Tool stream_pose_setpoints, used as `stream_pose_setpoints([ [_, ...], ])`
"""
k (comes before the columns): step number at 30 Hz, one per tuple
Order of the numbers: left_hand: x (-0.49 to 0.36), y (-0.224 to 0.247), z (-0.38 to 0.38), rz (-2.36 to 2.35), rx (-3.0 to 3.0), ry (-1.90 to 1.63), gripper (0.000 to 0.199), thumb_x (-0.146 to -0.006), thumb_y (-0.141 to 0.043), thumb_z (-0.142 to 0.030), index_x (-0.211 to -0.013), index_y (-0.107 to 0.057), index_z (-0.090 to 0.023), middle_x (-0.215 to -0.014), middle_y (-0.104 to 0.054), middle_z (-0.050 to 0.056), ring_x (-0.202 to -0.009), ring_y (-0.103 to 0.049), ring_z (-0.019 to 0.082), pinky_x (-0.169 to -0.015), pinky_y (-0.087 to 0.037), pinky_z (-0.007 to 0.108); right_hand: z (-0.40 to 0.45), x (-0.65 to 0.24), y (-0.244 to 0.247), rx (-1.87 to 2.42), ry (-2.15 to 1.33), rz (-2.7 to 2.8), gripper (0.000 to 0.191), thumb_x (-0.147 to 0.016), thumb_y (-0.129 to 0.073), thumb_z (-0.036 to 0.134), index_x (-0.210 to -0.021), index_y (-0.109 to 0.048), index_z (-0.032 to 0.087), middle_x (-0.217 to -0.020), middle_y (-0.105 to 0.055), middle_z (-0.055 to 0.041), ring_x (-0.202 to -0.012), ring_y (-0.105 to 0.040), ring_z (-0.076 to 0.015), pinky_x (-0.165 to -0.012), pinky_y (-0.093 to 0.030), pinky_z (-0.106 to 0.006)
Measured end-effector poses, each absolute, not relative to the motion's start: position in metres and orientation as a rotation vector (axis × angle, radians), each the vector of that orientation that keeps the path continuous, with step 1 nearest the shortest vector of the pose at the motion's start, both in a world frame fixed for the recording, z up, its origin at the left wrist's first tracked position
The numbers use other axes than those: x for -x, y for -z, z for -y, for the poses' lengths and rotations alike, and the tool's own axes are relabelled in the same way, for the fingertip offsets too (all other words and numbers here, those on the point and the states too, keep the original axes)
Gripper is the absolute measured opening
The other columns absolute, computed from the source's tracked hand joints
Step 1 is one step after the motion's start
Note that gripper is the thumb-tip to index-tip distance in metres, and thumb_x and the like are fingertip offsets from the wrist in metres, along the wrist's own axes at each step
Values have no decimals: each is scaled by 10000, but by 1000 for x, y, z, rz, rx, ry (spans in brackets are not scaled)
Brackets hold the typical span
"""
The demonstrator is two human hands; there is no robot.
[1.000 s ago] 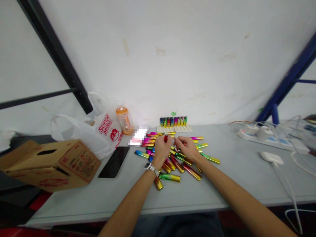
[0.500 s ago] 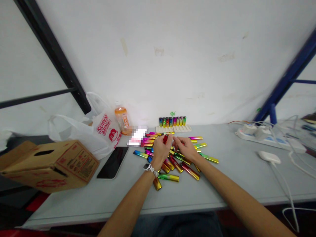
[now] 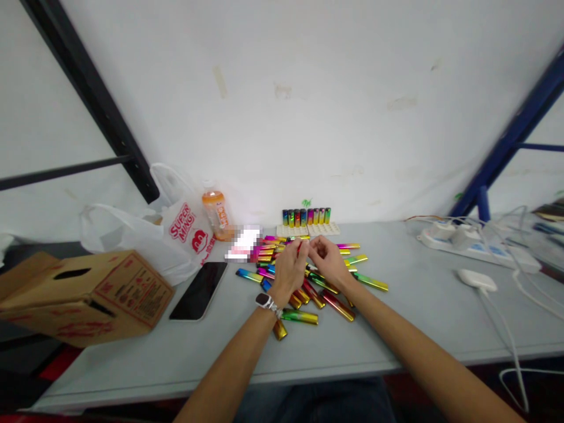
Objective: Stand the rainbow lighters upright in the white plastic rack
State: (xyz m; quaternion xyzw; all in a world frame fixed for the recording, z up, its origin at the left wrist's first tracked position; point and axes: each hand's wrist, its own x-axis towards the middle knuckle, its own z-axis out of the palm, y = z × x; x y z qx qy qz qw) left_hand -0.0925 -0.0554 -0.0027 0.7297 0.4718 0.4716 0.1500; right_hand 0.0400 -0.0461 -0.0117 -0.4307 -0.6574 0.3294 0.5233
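My left hand [image 3: 288, 267], with a watch [image 3: 265, 301] on its wrist, is closed above a pile of loose tubes. A small red bit of a shiny tube shows between its fingers; the rest is hidden. Fingertips of my right hand [image 3: 326, 258] are pinched together close against the left fingers, and what they hold cannot be made out. Beneath and around both hands lie several shiny flat tubes [image 3: 338, 306] in colour gradients of red, gold, green, blue and pink. Behind the hands, a row of similar tubes [image 3: 303, 217] stands upright in a white holed rack [image 3: 335, 229].
On the left are a cardboard box [image 3: 132, 294], a white plastic bag [image 3: 145, 238], an orange drink bottle [image 3: 215, 211] and a dark-screened phone [image 3: 199, 292]. A power strip [image 3: 484, 251], a white charger [image 3: 476, 279] and cables lie right. A wall rises behind the table.
The fingers of both hands have shifted slightly, and less of the red piece shows in my left hand. The view has moved a little; the tubes on the table stay put.
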Motion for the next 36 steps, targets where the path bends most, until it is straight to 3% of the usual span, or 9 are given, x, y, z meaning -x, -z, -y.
stream_pose_setpoints([
  [5, 85, 9, 55, -1270, -2235, -1289, 426, -1027, -229, -394, -1100, -608, -212, -1064, -628, 87, -1045, -548, 219, -1003, -411, 391, 40, -38, 20, 1027, -803, 1461, 355, -822, -618, 532, -736, -517, 202, -627, -520, 31, -576, -448, -121, -546, -395, -249],
  [9, 85, 12, 52, -1319, -2208, -1254, 430, -1022, -256, -397, -1290, -545, -225, -1113, -604, 98, -1114, -529, 228, -1074, -366, 436, 33, -43, 17, 1010, -959, 1364, 357, -792, -640, 546, -825, -596, 194, -653, -589, 14, -560, -520, -132, -511, -436, -255],
  [12, 88, 13, 48, -1344, -2156, -1317, 428, -1009, -328, -427, -1340, -506, -224, -1203, -575, 107, -1185, -499, 232, -1085, -359, 429, 17, -53, 11, 951, -959, 1314, 399, -756, -676, 540, -945, -606, 196, -776, -663, -19, -625, -617, -157, -565, -513, -285],
  [16, 92, 12, 39, -1360, -2131, -1430, 324, -1003, -375, -390, -1158, -593, -208, -1151, -596, 87, -1150, -511, 223, -1056, -373, 399, -24, -74, 6, 958, -688, 1419, 372, -774, -677, 483, -992, -556, 207, -925, -694, -44, -696, -671, -158, -682, -546, -312],
  [20, 97, 13, 32, -1398, -2172, -1404, 205, -963, -480, -336, -960, -635, -202, -1027, -624, 73, -1048, -544, 229, -991, -406, 399, -67, -92, 2, 1113, -405, 1725, 222, -843, -608, 366, -990, -583, 201, -847, -704, -26, -711, -655, -159, -721, -505, -299],
  [23, 99, 17, 29, -1416, -2211, -1402, 157, -940, -517, -297, -934, -644, -204, -1001, -622, 71, -1027, -547, 232, -979, -413, 398, -88, -95, 1, 1168, -262, 1880, 158, -864, -573, 293, -958, -633, 181, -880, -724, -47, -751, -639, -167, -764, -483, -301],
  [31, 104, 22, 22, -1503, -2262, -1373, 134, -915, -538, -259, -906, -652, -189, -971, -624, 78, -1014, -540, 248, -975, -417, 422, -113, -93, -5, 1171, -269, 2052, 183, -866, -583, 215, -966, -714, 135, -886, -725, -59, -785, -636, -167, -786, -477, -287],
  [36, 110, 19, 20, -1611, -2250, -1354, 127, -891, -529, -218, -892, -653, -191, -972, -622, 84, -1007, -547, 257, -956, -438, 431, -109, -90, -12, 1369, 74, 2133, 280, -926, -553, 318, -1082, -748, 193, -1046, -612, -89, -853, -603, -178, -807, -455, -289],
])
